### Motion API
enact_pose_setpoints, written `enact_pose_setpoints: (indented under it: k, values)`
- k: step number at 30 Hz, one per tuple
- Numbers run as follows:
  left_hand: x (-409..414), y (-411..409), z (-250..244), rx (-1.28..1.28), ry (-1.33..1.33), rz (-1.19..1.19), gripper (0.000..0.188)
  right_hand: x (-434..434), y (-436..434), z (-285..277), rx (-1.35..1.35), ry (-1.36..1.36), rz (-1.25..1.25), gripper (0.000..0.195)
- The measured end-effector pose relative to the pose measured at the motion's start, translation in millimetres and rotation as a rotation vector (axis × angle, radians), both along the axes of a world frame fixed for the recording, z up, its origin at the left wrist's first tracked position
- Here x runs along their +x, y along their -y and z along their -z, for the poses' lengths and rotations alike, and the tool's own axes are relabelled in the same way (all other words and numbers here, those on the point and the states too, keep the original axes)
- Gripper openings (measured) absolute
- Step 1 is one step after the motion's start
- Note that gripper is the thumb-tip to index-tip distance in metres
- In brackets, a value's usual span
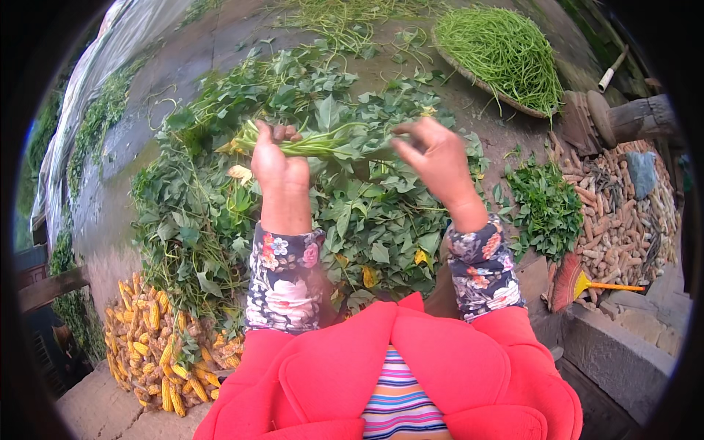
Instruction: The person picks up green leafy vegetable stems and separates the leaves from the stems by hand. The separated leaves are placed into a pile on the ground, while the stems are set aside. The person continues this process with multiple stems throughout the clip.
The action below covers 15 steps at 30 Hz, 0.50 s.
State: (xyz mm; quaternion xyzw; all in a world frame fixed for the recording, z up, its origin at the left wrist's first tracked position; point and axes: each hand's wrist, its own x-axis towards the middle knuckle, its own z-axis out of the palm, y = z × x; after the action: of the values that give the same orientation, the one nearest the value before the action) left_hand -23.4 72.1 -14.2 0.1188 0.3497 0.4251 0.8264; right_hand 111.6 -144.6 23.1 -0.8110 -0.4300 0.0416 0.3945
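Note:
My left hand (280,165) is closed around a bunch of pale green leafy stems (316,144). The cut-looking stem ends stick out to its left, and the leaves (371,144) spread out on its right side. Just beyond those leaf tips is my right hand (434,159), fingers bent and thumb apart from the forefinger, with nothing visible between them. Under both hands lies a wide heap of green leafy vines (379,220), with a few yellow leaves (370,276) among it.
A round woven tray (467,82) heaped with thin green stems (498,52) sits at upper right. A smaller leafy pile (544,206), bare corn cobs (605,220) and a brush with a yellow handle (610,286) lie at right. Yellow corn ears (154,341) are piled at lower left.

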Motion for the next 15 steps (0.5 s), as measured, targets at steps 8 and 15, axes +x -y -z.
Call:
enact_pose_setpoints:
  k: [8, 15]
  values:
    - [19, 29, -4, -0.038, -0.082, 0.092, 0.029, -41, -32, 27, 0.125, 0.2, -0.14, 0.023]
    - [17, 32, -6, -0.021, -0.081, 0.13, 0.026, -30, -32, 22, 0.083, -0.168, -0.206, 0.02]
